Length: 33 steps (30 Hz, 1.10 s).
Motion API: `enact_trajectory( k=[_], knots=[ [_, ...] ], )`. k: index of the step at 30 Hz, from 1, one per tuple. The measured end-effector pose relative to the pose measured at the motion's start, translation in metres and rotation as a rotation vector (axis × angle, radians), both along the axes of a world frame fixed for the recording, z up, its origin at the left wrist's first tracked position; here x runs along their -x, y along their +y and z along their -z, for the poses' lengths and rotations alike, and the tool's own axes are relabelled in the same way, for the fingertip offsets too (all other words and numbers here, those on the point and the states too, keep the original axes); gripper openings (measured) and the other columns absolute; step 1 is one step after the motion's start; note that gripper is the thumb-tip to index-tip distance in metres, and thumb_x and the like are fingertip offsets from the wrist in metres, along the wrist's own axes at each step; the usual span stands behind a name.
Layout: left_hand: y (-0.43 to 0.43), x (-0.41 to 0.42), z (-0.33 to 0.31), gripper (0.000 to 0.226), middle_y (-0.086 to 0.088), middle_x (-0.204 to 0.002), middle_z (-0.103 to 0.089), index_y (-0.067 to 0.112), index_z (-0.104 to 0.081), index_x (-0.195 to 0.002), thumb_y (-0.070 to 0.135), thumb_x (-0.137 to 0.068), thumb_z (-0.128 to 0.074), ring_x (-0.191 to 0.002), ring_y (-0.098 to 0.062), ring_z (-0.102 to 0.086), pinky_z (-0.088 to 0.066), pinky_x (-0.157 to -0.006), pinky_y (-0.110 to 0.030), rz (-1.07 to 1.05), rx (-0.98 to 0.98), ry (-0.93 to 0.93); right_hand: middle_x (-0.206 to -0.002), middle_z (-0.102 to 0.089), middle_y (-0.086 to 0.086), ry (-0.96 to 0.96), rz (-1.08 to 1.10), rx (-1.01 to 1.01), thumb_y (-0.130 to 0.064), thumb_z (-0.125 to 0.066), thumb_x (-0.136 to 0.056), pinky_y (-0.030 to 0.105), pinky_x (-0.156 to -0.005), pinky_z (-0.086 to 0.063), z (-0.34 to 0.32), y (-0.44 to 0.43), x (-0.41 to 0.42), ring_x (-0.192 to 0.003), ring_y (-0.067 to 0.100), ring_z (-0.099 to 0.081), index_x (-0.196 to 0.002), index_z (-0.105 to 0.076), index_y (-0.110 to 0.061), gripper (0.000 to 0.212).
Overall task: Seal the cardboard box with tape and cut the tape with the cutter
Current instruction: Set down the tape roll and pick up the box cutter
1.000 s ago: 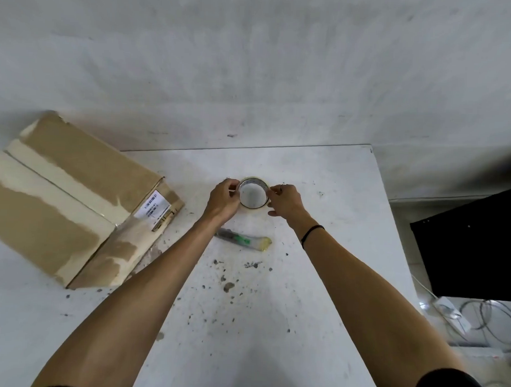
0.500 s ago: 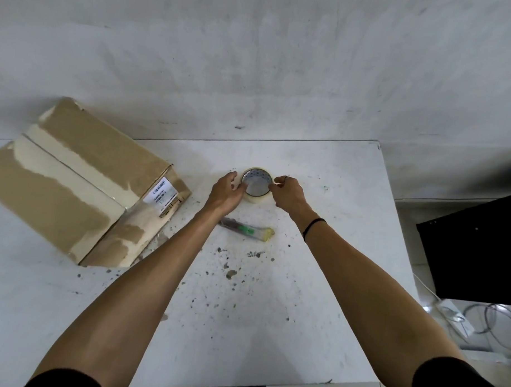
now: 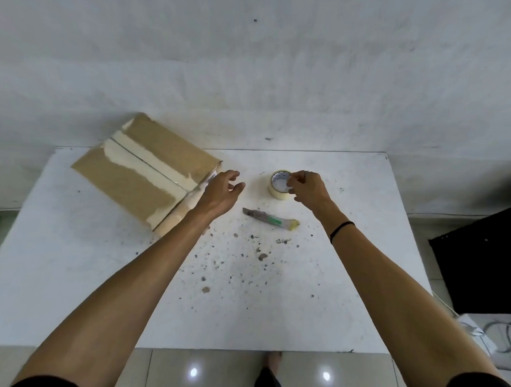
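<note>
— Head view: where's the tape roll?
— On the counter, right hand pinching its rim. Left hand spread, gripping nothing, beside the cardboard box. Cutter lies near.

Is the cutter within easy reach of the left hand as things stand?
Probably yes. The left hand is open and empty, and only bare table lies between it and the cutter.

white speckled table, black panel, tiled floor
</note>
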<state>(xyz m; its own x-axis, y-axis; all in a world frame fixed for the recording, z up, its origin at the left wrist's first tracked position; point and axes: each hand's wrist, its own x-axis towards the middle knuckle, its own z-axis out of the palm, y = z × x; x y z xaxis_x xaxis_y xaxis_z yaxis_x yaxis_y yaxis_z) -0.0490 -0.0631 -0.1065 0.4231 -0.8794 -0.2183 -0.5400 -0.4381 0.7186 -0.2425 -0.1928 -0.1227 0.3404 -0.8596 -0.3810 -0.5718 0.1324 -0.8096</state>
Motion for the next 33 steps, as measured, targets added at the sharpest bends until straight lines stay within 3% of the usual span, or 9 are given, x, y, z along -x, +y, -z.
enact_trajectory(
  k=[3,7,12,16,20,24,27,30,33],
  knots=[
    [0.04,-0.014,-0.029,0.038,-0.008,-0.129,-0.064,0.008,-0.06,-0.134,0.025,-0.099,-0.058,-0.109,-0.025,-0.066,-0.046,-0.089,-0.027,0.005,0.048,-0.03,-0.093,-0.073,0.014,-0.061,-0.013,0.067,-0.024,-0.056,-0.082,0.049,-0.079,-0.058,-0.039,0.036,-0.004,-0.092,0.035,-0.07,-0.082,-0.071,-0.012,0.019],
    [0.098,-0.037,-0.052,0.036,-0.007,-0.126,-0.067,0.009,-0.064,-0.128,0.025,-0.096,-0.062,-0.112,-0.024,-0.065,-0.047,-0.09,-0.028,0.0,0.065,-0.082,-0.084,-0.071,0.002,-0.126,0.017,0.131,-0.018,-0.055,-0.089,0.035,-0.073,-0.056,-0.077,0.087,-0.008,-0.077,0.019,-0.07,-0.091,-0.072,-0.008,0.02],
    [0.161,-0.059,-0.046,0.05,-0.013,-0.146,-0.049,0.008,-0.052,-0.142,0.021,-0.095,-0.065,-0.135,-0.03,-0.047,-0.037,-0.109,-0.036,-0.008,-0.023,-0.149,-0.088,-0.072,0.001,-0.128,0.035,0.169,-0.016,-0.055,-0.092,0.031,-0.071,-0.055,-0.093,0.134,-0.015,-0.071,0.013,-0.069,-0.097,-0.072,-0.007,0.02],
    [0.179,-0.064,-0.026,0.058,-0.013,-0.155,-0.038,0.011,-0.043,-0.148,0.023,-0.095,-0.063,-0.143,-0.03,-0.035,-0.036,-0.114,-0.044,0.058,-0.082,-0.268,-0.088,-0.071,0.003,-0.08,0.044,0.178,-0.013,-0.055,-0.094,0.034,-0.076,-0.055,-0.081,0.152,-0.025,-0.071,0.017,-0.07,-0.09,-0.07,-0.01,0.016],
    [0.173,-0.062,-0.015,0.064,-0.013,-0.161,-0.029,0.013,-0.038,-0.151,0.019,-0.094,-0.065,-0.148,-0.033,-0.026,-0.034,-0.114,-0.048,0.124,-0.07,-0.428,-0.09,-0.075,0.007,0.052,0.025,0.175,-0.013,-0.055,-0.091,0.04,-0.081,-0.058,-0.05,0.147,-0.031,-0.084,0.027,-0.073,-0.085,-0.071,-0.01,0.017],
    [0.164,-0.068,0.005,0.078,-0.015,-0.165,-0.019,0.011,-0.032,-0.154,0.012,-0.088,-0.072,-0.153,-0.036,-0.014,-0.017,-0.123,-0.051,0.237,-0.042,-0.622,-0.097,-0.073,0.016,0.233,-0.013,0.199,-0.014,-0.052,-0.089,0.048,-0.081,-0.058,-0.016,0.138,-0.033,-0.091,0.036,-0.068,-0.093,-0.071,-0.004,0.022],
    [0.154,-0.078,0.017,0.081,-0.014,-0.167,-0.013,0.011,-0.025,-0.157,0.009,-0.089,-0.07,-0.154,-0.037,-0.006,-0.004,-0.121,-0.059,0.205,-0.079,-0.652,-0.104,-0.071,0.014,0.333,-0.069,0.215,-0.015,-0.052,-0.091,0.048,-0.083,-0.057,0.002,0.13,-0.034,-0.09,0.035,-0.067,-0.106,-0.07,-0.011,0.024],
    [0.147,-0.081,0.027,0.082,-0.013,-0.167,-0.013,0.01,-0.021,-0.157,0.004,-0.089,-0.067,-0.154,-0.038,-0.007,-0.008,-0.119,-0.068,0.187,-0.102,-0.665,-0.109,-0.068,0.014,0.409,-0.113,0.225,-0.018,-0.052,-0.094,0.046,-0.083,-0.057,0.018,0.12,-0.035,-0.093,0.035,-0.067,-0.118,-0.066,-0.014,0.029],
    [0.146,-0.075,0.035,0.094,-0.013,-0.166,-0.017,0.008,-0.02,-0.158,0.005,-0.082,-0.076,-0.153,-0.036,-0.013,-0.013,-0.12,-0.063,0.158,-0.102,-0.711,-0.114,-0.067,0.013,0.474,-0.166,0.235,-0.017,-0.051,-0.094,0.043,-0.085,-0.055,0.027,0.111,-0.036,-0.099,0.034,-0.065,-0.123,-0.063,-0.015,0.032]
  ],
)
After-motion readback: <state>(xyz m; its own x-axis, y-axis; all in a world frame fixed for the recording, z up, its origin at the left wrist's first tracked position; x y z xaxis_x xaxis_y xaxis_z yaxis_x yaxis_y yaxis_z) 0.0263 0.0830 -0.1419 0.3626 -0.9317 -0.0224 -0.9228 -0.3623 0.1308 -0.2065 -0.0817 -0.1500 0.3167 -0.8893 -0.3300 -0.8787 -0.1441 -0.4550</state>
